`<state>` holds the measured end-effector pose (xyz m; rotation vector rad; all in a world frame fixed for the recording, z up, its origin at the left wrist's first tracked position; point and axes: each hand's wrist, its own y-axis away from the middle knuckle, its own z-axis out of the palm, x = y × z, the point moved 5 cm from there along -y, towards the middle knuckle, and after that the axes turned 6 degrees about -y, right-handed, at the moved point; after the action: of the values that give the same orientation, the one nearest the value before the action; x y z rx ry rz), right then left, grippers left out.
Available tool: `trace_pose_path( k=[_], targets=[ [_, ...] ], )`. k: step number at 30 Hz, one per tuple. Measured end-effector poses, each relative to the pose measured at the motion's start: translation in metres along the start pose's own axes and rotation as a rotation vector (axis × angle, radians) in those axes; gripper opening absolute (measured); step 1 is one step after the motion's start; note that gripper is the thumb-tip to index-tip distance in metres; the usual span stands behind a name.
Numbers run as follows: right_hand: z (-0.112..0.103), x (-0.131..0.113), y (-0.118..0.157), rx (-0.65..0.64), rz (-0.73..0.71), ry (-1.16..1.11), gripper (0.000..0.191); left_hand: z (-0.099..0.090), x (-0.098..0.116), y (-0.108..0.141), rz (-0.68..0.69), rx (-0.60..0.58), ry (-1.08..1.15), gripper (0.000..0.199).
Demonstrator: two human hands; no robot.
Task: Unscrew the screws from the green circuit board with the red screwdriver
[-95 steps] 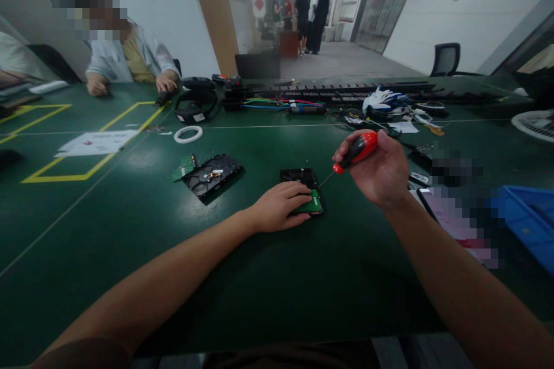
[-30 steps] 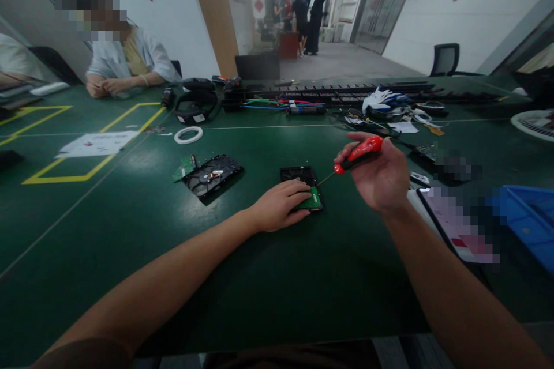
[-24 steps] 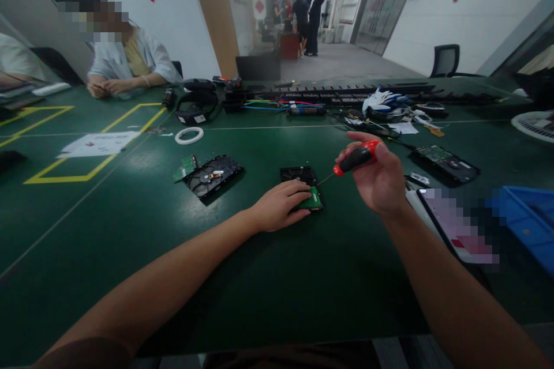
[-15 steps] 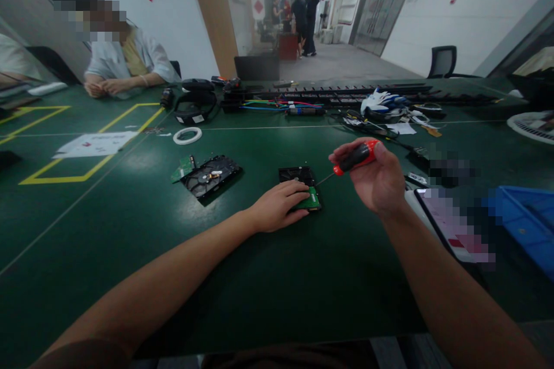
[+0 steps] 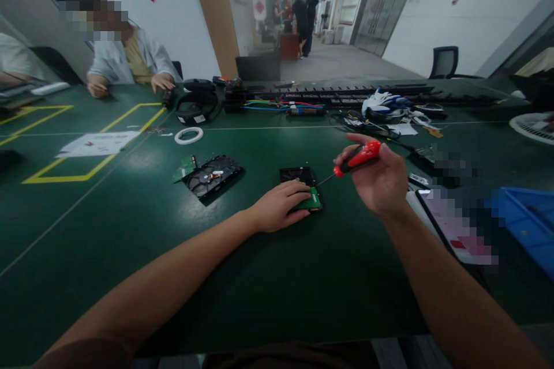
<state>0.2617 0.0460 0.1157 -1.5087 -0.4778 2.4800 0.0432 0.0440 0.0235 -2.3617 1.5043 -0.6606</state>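
Note:
My left hand lies over a small black hard drive with a green circuit board, its fingers wrapped on the drive against the table. My right hand grips a red and black screwdriver, slanted so its thin shaft reaches down left to the drive's right edge. Whether the tip sits in a screw is too small to tell. Left of my hands lies a larger opened drive, with a loose green board at its upper left corner.
A white tape roll and a paper sheet lie at the left. Cables, gloves and black rails line the back. A tablet and a blue bin stand right. A person sits across the table.
The screwdriver handle has turned in my right hand, and the fingers have shifted on it. My left hand stays on the drive. The seated person's hands have moved apart.

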Motion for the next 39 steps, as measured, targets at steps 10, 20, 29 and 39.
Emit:
trace_pose_path(
  k=[10,20,29,39],
  targets=[
    [0.0028,-0.0004,0.0031,-0.047,-0.003,0.023,0.032,-0.0006,-0.0003,0.0005,0.008,-0.015,-0.008,0.044],
    [0.0062,-0.0006,0.0024,-0.039,0.008,0.013,0.057,-0.0007,-0.0003,0.0003,0.017,-0.006,0.012,0.043],
    [0.0032,0.0015,0.0033,-0.028,0.023,0.033,0.044,-0.0023,0.0022,-0.0006,0.016,0.011,0.004,0.042],
    [0.0064,0.0045,0.0057,-0.1,0.039,0.004,0.034,-0.0013,0.0003,0.0003,0.014,-0.001,-0.002,0.043]
  ],
)
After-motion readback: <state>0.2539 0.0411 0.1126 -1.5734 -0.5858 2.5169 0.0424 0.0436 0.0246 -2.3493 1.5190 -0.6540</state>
